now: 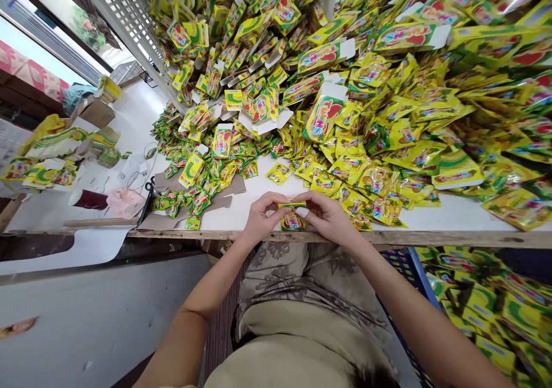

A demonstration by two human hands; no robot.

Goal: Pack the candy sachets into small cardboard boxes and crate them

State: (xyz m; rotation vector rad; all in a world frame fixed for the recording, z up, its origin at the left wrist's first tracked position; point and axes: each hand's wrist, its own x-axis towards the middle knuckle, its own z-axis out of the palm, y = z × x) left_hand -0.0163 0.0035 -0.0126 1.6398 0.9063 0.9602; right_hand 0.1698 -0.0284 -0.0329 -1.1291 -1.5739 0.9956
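Note:
At the front edge of the white table, my left hand and my right hand pinch the top of a small yellow packet from either side. Its printed front hangs below my fingers. Just beyond my hands lies a loose yellow packet. A large heap of yellow packets spreads to the right. Among the heap rests an open yellow box with its white flap up. Small green packets lie left of my left hand on brown cardboard.
Black scissors, a dark red cup and a pink plastic bag are on the left. A blue crate with yellow boxes stands below the table at the right. White perforated racks rise behind.

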